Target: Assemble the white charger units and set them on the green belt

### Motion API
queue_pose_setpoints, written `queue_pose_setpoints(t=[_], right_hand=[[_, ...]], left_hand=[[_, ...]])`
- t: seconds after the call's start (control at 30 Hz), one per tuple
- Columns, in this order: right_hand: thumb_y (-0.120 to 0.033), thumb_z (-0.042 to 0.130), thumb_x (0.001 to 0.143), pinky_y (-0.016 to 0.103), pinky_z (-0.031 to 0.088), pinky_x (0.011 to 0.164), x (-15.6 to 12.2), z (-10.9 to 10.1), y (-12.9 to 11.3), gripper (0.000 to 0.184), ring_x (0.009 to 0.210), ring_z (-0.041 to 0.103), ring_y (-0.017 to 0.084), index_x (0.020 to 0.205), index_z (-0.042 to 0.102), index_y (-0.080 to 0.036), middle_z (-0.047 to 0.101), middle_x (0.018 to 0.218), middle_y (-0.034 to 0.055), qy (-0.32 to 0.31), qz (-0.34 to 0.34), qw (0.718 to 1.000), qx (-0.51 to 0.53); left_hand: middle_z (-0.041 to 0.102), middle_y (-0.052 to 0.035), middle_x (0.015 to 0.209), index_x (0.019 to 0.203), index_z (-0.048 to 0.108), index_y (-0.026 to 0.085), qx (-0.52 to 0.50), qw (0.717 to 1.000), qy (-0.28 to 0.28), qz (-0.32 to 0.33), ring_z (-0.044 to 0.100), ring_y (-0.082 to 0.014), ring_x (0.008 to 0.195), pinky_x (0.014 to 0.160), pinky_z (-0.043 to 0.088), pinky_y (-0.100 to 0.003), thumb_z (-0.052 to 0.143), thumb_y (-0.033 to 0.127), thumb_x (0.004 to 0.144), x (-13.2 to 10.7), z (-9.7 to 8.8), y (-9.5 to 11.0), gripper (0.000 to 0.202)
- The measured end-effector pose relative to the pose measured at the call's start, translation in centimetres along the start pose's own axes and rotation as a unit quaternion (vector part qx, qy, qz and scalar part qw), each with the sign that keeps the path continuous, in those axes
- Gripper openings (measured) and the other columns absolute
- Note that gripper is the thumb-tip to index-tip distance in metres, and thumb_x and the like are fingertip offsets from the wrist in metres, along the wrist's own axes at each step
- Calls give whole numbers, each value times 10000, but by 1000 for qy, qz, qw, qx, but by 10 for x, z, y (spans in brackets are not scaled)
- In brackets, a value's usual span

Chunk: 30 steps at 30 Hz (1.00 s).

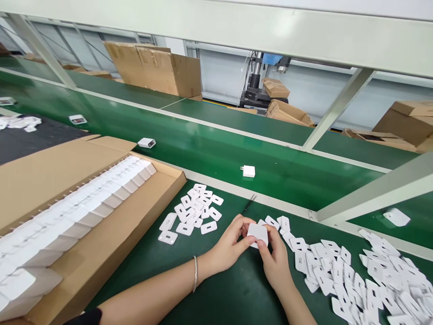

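Note:
Both hands meet over the green mat near the front. My left hand and my right hand pinch the same small white charger block between fingers and thumbs. A bracelet circles my left wrist. Just left of the hands lies a small heap of flat white plastic cards with rectangular cutouts. On the right spreads a much larger pile of the same white cards. Black tweezers lie on the mat just beyond my hands.
An open cardboard box at left holds a long row of white charger blocks. On the green conveyor belt beyond lie two loose chargers. Grey frame struts cross at right; cardboard boxes stand behind.

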State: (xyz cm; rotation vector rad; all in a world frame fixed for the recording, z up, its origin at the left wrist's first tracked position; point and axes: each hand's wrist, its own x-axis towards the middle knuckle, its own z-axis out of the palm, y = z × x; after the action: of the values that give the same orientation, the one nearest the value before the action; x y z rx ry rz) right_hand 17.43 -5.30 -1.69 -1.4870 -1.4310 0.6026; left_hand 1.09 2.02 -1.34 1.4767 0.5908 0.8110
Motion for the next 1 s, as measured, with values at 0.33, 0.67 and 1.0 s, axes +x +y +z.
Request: queue_pose_setpoints(t=[0.33,0.67,1.0], right_hand=[[-468,565,988,302,509,690,10,3,0,262,773,608,185,1070,624,-227,669,913,18,19,22,1000,-12],[-407,575,991,352,479,732,10,-1,0,195,855,598,236,1026,597,-216,651,913,48,27,-63,990,-120],[-453,816,850,467,525,906,10,4,2,402,1061,593,324,1143,691,-208,647,1114,106,5,-77,965,-252]], left_hand=[[538,-45,1078,1216,598,241,-4,1000,11,-3,571,-222,1013,947,477,-377,524,634,996,7,0,-4,457],[604,-62,1180,1276,593,246,77,997,-28,1,575,-258,1134,1014,463,-418,523,464,1030,2,-11,-3,336],[552,-154,1292,1230,587,160,454,880,29,135,517,-315,1272,1129,426,-493,569,195,952,152,32,34,281]])
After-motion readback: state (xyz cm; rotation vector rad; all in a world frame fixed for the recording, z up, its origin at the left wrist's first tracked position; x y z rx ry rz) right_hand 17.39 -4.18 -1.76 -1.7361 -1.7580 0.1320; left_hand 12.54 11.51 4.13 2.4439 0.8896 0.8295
